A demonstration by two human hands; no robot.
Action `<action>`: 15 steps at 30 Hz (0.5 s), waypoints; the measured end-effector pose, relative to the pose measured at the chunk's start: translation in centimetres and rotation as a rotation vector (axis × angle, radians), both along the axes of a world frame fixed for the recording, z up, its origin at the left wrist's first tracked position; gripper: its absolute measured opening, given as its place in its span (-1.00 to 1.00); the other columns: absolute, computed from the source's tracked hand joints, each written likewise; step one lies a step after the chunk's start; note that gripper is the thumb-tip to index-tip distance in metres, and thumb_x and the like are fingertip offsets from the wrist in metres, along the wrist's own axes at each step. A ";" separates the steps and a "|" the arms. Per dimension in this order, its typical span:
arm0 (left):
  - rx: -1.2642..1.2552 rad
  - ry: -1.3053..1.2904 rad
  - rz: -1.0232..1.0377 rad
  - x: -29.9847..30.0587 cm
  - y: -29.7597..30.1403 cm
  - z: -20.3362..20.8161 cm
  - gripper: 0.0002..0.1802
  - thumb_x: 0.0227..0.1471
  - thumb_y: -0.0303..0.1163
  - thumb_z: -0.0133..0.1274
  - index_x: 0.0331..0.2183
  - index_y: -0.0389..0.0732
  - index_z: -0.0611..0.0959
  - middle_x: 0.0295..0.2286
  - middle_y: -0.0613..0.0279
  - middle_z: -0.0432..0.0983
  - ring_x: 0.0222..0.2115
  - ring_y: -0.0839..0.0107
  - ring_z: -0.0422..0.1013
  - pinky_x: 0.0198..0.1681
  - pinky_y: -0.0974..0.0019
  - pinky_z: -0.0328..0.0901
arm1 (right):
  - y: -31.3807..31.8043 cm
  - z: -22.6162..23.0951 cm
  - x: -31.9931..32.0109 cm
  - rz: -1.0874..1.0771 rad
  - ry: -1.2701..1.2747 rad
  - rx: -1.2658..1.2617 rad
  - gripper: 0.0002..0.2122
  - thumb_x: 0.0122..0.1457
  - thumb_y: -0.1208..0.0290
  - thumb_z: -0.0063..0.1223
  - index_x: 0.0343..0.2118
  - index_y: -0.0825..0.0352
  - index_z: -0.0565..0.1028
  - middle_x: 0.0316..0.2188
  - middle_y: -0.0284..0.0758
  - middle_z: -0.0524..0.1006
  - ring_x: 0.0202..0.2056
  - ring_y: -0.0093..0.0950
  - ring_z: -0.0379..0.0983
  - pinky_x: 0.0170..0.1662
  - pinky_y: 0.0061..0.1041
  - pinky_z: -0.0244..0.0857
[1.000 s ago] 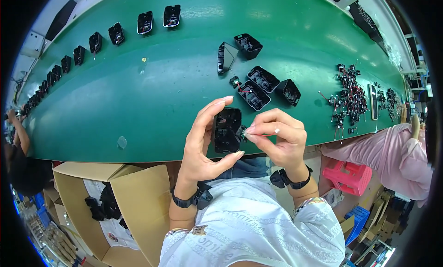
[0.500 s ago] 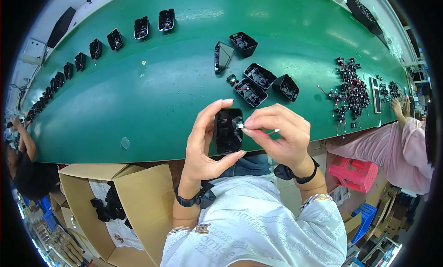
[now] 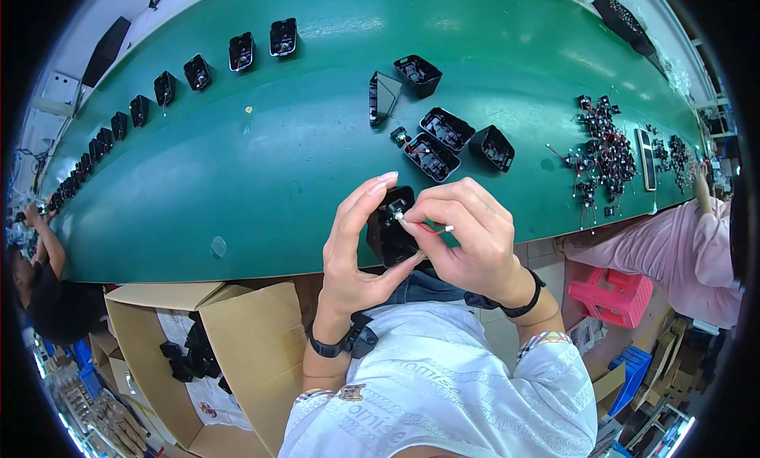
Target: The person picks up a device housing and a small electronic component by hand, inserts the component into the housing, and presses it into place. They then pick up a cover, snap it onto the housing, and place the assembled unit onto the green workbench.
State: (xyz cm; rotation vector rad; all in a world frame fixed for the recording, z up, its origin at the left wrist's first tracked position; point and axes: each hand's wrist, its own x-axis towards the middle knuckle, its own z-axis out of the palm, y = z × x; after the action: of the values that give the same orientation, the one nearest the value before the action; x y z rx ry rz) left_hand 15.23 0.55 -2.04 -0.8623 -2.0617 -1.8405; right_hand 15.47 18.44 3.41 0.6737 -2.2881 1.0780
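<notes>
My left hand (image 3: 346, 248) is curved around the outside of an open black plastic housing (image 3: 389, 249), holding it above the table's near edge. Between my right thumb and fingertips is a small circuit module (image 3: 393, 212), partly inside the housing. A red wire with a white plug trails from it beneath my right hand (image 3: 475, 240), and the fingers cover part of it. Beyond my hands lie several similar housings (image 3: 447, 129); a small green and black module with red wire (image 3: 399, 136) lies against one of them.
Black housings (image 3: 241, 53) stand in a curved row along the green table (image 3: 301, 141). To the right are a pile of wired modules (image 3: 609, 153) and a phone-like device (image 3: 646, 161). An open cardboard box (image 3: 257, 355) sits lower left. Co-workers are at both sides; a pink stool (image 3: 611, 297) stands right.
My right hand has moved slightly left, carrying the module further over the housing's opening. The housing has tilted a little in my left hand.
</notes>
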 end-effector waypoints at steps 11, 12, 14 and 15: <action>0.358 -0.521 -0.241 0.0 -0.4 1.0 0.05 -0.24 -0.34 0.46 0.25 -0.38 0.31 0.10 -0.11 0.43 0.14 0.16 0.37 0.23 0.18 0.24 | 1.9 1.7 -0.7 0.179 -0.129 -0.010 -0.78 -0.12 0.67 0.37 -0.39 0.34 0.58 -0.35 -0.30 0.62 -0.41 -0.40 0.54 -0.38 -0.49 0.41; 0.358 -0.522 -0.236 0.0 -0.9 0.6 0.05 -0.24 -0.34 0.46 0.25 -0.38 0.31 0.10 -0.11 0.43 0.14 0.16 0.37 0.23 0.18 0.24 | 2.1 1.9 -0.9 0.183 -0.131 -0.011 -0.78 -0.12 0.67 0.37 -0.39 0.34 0.58 -0.35 -0.30 0.62 -0.41 -0.40 0.54 -0.38 -0.49 0.41; 0.489 -0.694 -0.482 -0.1 -1.7 -0.5 0.15 -0.23 -0.02 0.44 0.24 -0.44 0.28 0.08 -0.11 0.43 0.12 0.20 0.39 0.22 0.20 0.23 | 2.3 2.4 -1.2 0.242 -0.078 0.001 -0.77 -0.16 0.67 0.38 -0.39 0.33 0.59 -0.34 -0.30 0.63 -0.38 -0.39 0.56 -0.35 -0.47 0.43; 0.512 -0.764 -0.384 0.1 -1.4 -0.4 0.17 -0.22 0.27 0.35 0.13 -0.46 0.33 -0.03 -0.09 0.49 -0.01 0.24 0.48 0.12 0.24 0.34 | 2.3 2.6 -1.4 0.275 -0.064 0.035 -0.75 -0.18 0.65 0.39 -0.39 0.33 0.61 -0.35 -0.30 0.63 -0.37 -0.38 0.57 -0.34 -0.47 0.45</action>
State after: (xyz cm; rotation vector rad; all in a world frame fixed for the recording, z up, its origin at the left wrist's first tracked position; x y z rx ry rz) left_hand 15.37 -0.83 -2.42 -0.4621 -1.6443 -3.0928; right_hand 14.04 20.74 6.01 1.0035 -2.3199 1.2001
